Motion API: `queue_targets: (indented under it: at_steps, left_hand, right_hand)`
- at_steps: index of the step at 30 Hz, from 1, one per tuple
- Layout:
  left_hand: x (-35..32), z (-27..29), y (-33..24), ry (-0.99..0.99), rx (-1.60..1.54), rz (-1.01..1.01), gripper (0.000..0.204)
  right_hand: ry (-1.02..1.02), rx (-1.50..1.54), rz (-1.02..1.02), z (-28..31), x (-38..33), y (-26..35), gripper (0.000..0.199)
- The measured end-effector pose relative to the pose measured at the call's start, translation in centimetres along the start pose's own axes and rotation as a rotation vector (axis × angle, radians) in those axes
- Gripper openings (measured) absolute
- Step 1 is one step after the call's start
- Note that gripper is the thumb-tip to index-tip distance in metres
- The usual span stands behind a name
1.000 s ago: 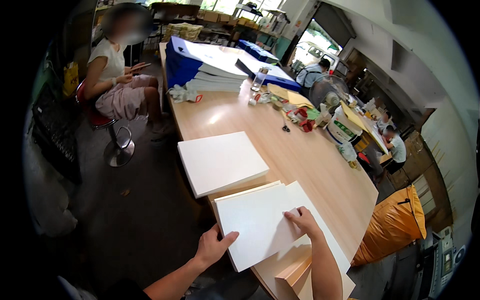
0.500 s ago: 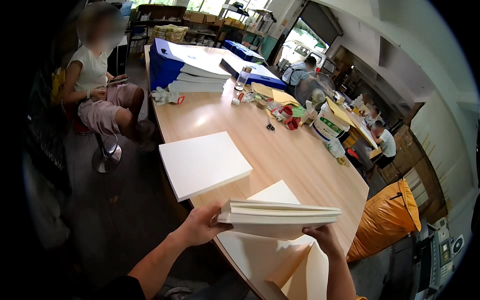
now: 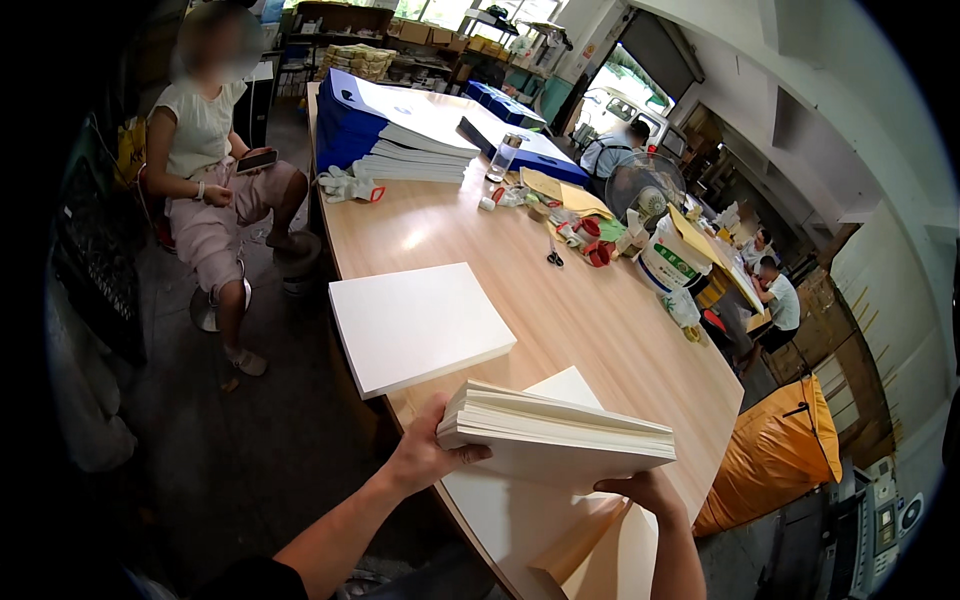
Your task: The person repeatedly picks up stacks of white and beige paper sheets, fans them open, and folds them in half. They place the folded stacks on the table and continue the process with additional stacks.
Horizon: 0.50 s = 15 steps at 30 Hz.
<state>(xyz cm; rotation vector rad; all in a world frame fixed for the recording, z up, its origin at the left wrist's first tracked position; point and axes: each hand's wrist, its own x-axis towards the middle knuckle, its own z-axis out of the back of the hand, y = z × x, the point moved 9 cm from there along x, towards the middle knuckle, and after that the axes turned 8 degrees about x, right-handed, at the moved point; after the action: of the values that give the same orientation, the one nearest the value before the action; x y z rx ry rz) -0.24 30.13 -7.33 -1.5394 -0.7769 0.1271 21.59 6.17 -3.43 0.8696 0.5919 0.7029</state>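
A thick stack of cream-white paper sheets [image 3: 560,430] is held up above the near edge of the table, its layered edge facing up and slightly fanned. My left hand [image 3: 428,448] grips its left end, thumb in front and fingers hidden behind. At the lower right side, my right hand [image 3: 645,490] holds the stack with the thumb on its front face. Beneath lies a cream sheet or folder [image 3: 610,560] with a raised, folded flap, close to my right wrist. Part of another white sheet [image 3: 568,386] shows behind the stack. A neat white paper block [image 3: 420,325] rests to the left.
Blue-covered stacks [image 3: 350,125] stand at the table's far left, near a clear bottle [image 3: 503,158]. Scissors [image 3: 554,254], red tape rolls [image 3: 598,252] and a white bucket [image 3: 668,262] line the right side. A seated person [image 3: 215,170] holds a phone at left. An orange bag [image 3: 775,460] stands right.
The paper stack has tilted, its right end lower and its front face showing more. My hands still grip it. The seated person's leg now reaches down to the floor.
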Motion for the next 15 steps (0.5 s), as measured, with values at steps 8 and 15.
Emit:
queue_targets:
  at_steps: [8,15]
  left_hand:
    - [0.4,-0.1,0.1,-0.153,-0.205,-0.036,0.043]
    - [-0.3,2.3,1.7,-0.045,-0.177,0.152,0.046]
  right_hand:
    - [-0.051,-0.093,0.161,0.0,0.4,1.9,0.056]
    - [0.000,-0.045,0.173,-1.9,1.3,2.8,0.057]
